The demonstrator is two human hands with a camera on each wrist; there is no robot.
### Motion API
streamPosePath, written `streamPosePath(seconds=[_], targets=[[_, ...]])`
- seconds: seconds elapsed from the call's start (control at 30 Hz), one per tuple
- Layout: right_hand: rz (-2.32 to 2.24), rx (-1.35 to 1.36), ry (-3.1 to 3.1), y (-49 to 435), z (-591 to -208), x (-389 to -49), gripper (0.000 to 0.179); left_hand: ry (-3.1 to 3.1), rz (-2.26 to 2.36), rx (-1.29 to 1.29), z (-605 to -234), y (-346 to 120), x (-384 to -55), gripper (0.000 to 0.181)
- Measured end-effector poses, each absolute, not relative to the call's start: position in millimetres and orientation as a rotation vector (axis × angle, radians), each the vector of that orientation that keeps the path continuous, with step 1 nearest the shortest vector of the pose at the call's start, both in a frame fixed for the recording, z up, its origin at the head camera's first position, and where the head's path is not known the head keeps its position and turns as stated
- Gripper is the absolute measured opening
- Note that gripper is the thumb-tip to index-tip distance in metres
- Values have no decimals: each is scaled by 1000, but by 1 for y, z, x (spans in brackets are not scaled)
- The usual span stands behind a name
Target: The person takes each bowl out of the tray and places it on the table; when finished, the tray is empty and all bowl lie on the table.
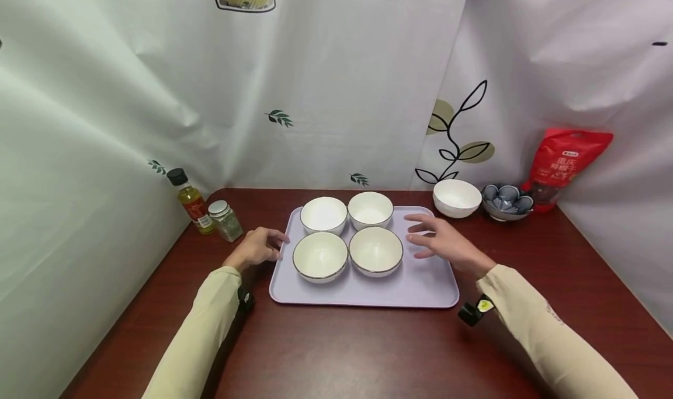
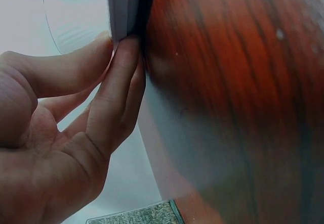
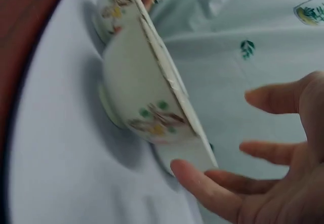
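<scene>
A pale lilac tray (image 1: 363,294) lies on the table, bearing several white bowls with thin dark rims, such as the front right bowl (image 1: 375,252) and the front left bowl (image 1: 321,257). My left hand (image 1: 257,248) pinches the tray's left edge; in the left wrist view, thumb and fingers meet on the tray rim (image 2: 120,11). Over the tray's right part hovers my right hand (image 1: 444,242), fingers spread and holding nothing. In the right wrist view, the fingertips (image 3: 185,172) are near a bowl (image 3: 142,77) with a floral pattern; whether they touch it I cannot tell.
An oil bottle (image 1: 193,205) and a glass spice jar (image 1: 226,222) stand left of the tray. At the back right are another white bowl (image 1: 457,198), a dark bowl (image 1: 506,203) of small blue-grey dishes, and a red packet (image 1: 562,165). White cloth hangs behind.
</scene>
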State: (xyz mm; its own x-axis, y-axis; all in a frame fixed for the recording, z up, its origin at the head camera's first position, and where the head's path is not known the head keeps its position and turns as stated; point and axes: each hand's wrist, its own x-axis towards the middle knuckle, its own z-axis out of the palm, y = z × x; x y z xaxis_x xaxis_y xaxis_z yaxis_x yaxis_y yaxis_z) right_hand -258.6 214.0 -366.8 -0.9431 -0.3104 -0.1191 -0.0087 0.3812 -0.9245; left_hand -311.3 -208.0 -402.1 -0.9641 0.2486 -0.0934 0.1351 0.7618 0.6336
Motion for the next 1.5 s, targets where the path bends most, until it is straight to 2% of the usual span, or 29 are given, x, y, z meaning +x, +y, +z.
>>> streamPosePath(seconds=[0.2,0.9,1.5], targets=[[-1632,-376,2146,202,-383,-258,62,2777,971,309,-404,-207,-311,39],[-1788,-296,2065,187,-403,-262,63,2771,958,316,-400,-212,-311,39],[-1797,-227,2135,249,-382,-232,64,2767,981,335,-402,-210,-310,38]])
